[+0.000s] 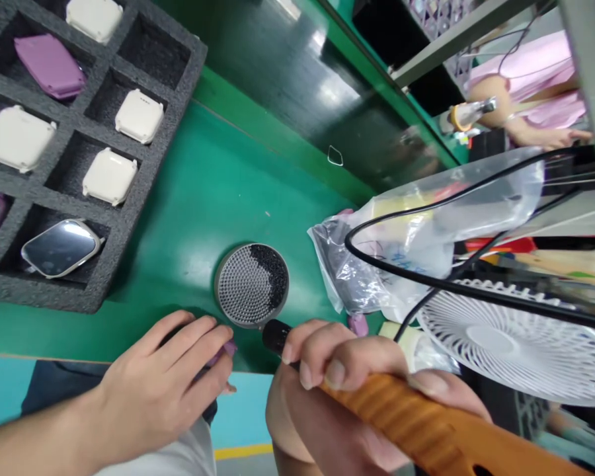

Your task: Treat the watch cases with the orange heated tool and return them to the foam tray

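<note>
My right hand (357,360) is wrapped around an orange electric screwdriver (416,423) with a black nose. The screwdriver's tip meets the near rim of a round dimpled dish (235,291). Tiny black screws (276,274), by their look, cover the dish's right side. My left hand (168,373) is curled over a purple watch case (229,349) at the table's near edge. Only a bit of that case shows between the fingers. Left of the hands, a grey foam tray (153,178) holds white watch cases (110,175), a purple case (49,66) and a dark-glass watch (62,248).
A clear plastic bag (377,258) lies to the right, with black cables (361,254) looping over it. Beyond is a white fan (500,340). A thin ring-shaped part (335,156) lies on the dark strip at the back. Another person's arm (540,135) shows at top right.
</note>
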Demonstrator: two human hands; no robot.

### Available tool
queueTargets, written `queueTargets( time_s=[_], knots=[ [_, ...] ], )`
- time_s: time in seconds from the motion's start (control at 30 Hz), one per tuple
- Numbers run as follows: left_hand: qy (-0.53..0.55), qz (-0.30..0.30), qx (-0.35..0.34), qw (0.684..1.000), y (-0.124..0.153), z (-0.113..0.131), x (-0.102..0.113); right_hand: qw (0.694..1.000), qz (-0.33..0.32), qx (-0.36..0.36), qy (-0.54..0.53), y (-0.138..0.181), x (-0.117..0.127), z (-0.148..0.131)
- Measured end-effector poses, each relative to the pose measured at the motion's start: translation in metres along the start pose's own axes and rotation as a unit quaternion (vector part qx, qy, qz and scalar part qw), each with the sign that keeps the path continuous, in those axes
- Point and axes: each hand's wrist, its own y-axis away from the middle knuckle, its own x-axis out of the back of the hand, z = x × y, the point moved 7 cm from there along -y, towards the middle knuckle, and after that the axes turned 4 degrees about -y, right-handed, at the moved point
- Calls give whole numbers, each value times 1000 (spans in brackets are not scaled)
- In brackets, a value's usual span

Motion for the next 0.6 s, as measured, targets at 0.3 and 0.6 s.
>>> queueTargets(
  time_s=[0.3,0.6],
  knots=[
    [1,15,16,1000,-2,-2,2,1000,18,11,5,4,0,2],
    [-4,8,21,1000,-2,-1,1,1000,18,10,12,2,-5,3]
  ],
)
